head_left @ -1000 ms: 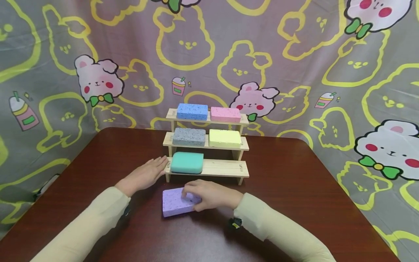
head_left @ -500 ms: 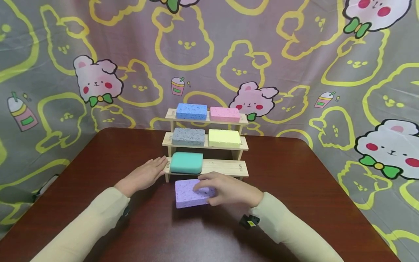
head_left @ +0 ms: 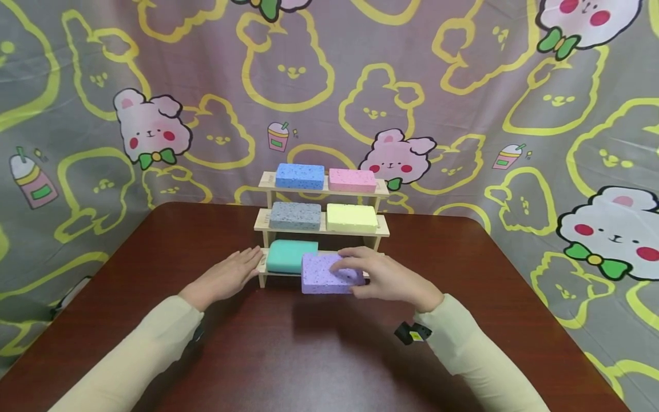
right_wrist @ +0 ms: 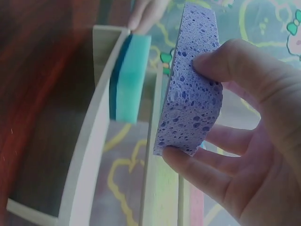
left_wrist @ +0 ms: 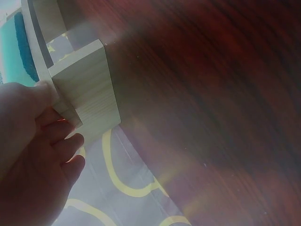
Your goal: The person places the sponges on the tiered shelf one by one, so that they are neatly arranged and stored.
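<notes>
My right hand (head_left: 396, 277) holds a purple sponge (head_left: 321, 273) by its right end, thumb and fingers on opposite sides. The sponge hangs in front of the lowest tier of a wooden three-step rack (head_left: 259, 280) and hides part of it. Beside it on that tier lies a teal sponge (head_left: 285, 256); its darker layer (right_wrist: 115, 77) shows in the right wrist view. My left hand (head_left: 226, 276) rests against the left end of the bottom tier, fingers straight. In the left wrist view, the thumb touches the wooden board (left_wrist: 87, 84) near its end.
Grey (head_left: 294, 216) and yellow (head_left: 352, 217) sponges lie on the middle tier. Blue (head_left: 300, 176) and pink (head_left: 352, 180) ones lie on top. The rack stands on a dark brown table (head_left: 247, 355), with a patterned curtain (head_left: 314, 131) behind.
My right hand has lifted the purple sponge off the table and carried it right and away from me, up to the bottom tier. The left hand has stayed put.
</notes>
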Demonstrator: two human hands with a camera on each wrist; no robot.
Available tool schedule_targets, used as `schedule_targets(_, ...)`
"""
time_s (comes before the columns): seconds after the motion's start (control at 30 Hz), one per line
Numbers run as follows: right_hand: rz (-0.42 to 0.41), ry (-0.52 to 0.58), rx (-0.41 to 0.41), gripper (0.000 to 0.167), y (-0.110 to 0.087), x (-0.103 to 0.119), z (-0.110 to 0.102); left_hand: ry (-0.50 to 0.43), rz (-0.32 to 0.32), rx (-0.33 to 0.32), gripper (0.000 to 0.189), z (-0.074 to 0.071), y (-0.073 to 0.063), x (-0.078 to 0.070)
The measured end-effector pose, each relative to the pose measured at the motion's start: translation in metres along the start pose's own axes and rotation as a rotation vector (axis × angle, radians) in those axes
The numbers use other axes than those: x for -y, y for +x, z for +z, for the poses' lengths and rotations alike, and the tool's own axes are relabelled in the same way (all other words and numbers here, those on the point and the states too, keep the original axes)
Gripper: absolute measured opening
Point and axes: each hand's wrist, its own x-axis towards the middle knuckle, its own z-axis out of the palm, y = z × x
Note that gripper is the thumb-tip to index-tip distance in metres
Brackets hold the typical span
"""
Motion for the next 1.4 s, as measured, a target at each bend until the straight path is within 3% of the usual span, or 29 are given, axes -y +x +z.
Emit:
schedule_targets(0.27,0.084,0.024,-0.025,0.041,-0.006,-0.016,-0.008,-0.002,0.013,-0.01,0.043,-0.002,-0.001,0.0)
schedule_targets(0.73,0.185,0.036,-0.007,0.042,-0.011,-0.045,-0.001,-0.01,0.011,-0.007,0.044,0.001,-0.001,0.001)
schedule_targets(1.4,0.199,-0.026,0.036,0.042,-0.009,-0.068,0.015,-0.005,-0.007,0.016,0.046,0.001,0.0,0.002)
